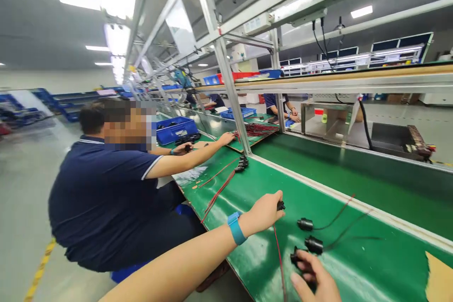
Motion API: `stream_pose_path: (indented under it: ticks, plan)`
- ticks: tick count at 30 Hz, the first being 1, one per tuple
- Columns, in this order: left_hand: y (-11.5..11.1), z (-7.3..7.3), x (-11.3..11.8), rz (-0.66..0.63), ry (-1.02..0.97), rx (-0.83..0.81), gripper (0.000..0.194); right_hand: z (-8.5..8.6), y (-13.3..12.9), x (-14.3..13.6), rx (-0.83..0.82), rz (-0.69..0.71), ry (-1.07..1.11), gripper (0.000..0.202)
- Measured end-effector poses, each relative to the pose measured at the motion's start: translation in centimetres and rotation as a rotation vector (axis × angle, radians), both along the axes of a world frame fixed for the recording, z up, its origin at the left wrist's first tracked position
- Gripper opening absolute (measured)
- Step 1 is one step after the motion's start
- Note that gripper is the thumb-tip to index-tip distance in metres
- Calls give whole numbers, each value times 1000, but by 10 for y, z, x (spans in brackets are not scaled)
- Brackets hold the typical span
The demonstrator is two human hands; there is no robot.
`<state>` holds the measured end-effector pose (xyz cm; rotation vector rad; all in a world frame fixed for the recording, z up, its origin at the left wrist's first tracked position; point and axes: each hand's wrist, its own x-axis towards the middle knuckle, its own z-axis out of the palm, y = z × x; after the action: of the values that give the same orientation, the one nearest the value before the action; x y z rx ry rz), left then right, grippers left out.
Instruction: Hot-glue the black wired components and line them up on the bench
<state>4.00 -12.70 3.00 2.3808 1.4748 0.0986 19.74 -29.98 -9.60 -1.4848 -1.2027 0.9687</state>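
My left hand (264, 213), with a blue wristband, is closed on a small black part (280, 205) above the green bench. A thin red wire (279, 259) hangs below it. At the lower right, my right hand (314, 276) has its fingers curled at a black connector (294, 256). Just beyond that hand lie two black cylindrical parts (305, 224) (314, 245) with dark leads trailing to the right. Several black connectors (242, 164) with red wires (220, 194) rest farther up the bench.
A seated co-worker (113, 184) at the left reaches over the green bench (262, 174) toward red wires (260, 130). A blue bin (177, 130) stands near them. A metal post (231, 89) rises from the bench. Tan sheet (439, 277) lies at right.
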Motion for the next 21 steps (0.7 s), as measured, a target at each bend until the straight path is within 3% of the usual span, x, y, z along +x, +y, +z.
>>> stream_pose_path:
  ticks: [2,4,7,10,13,17,21]
  plan:
    - [-15,14,23,-34,-75,-1,28,36,-1,-21,-139,169,267,91]
    - [-25,21,46,-52,-141,-16,22,71,0,-28,-232,226,386,101]
    - [-34,20,74,-50,-221,-77,18,102,-3,-16,-318,225,354,80]
    - [-45,9,91,-46,-270,-194,19,110,-20,10,-379,160,150,38]
    - [-63,-3,100,-95,-320,-373,25,113,-47,38,-362,130,-120,14]
    - [-93,-14,108,-206,-381,-709,32,120,-87,61,-356,119,-379,11]
    - [-119,-26,112,-271,-421,-1018,52,116,-118,71,-360,172,-615,15]
